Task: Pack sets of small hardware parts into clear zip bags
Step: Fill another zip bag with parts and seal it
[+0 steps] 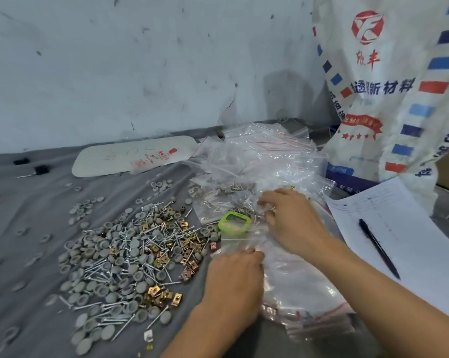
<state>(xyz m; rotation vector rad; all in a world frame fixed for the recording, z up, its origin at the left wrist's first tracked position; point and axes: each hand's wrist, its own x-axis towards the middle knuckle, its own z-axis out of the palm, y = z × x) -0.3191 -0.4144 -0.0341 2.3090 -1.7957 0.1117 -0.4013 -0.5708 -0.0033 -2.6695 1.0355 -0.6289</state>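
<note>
A heap of loose hardware (130,257), grey round caps, long screws and brass clips, is spread on the grey cloth at centre left. Beside it on the right lies a stack of empty clear zip bags (295,288) with red seal lines. My left hand (233,277) rests with curled fingers on the stack's left edge. My right hand (290,218) pinches a clear bag at its top, just above the stack. Filled bags of parts (223,200) lie beyond my hands, with a loose pile of more clear bags (264,153) behind them.
A green-rimmed small object (235,224) sits between the hardware and my right hand. A paper sheet (399,228) with a black pen (378,248) lies at the right. A printed woven sack (388,86) stands at the back right. A white flat board (133,156) lies near the wall.
</note>
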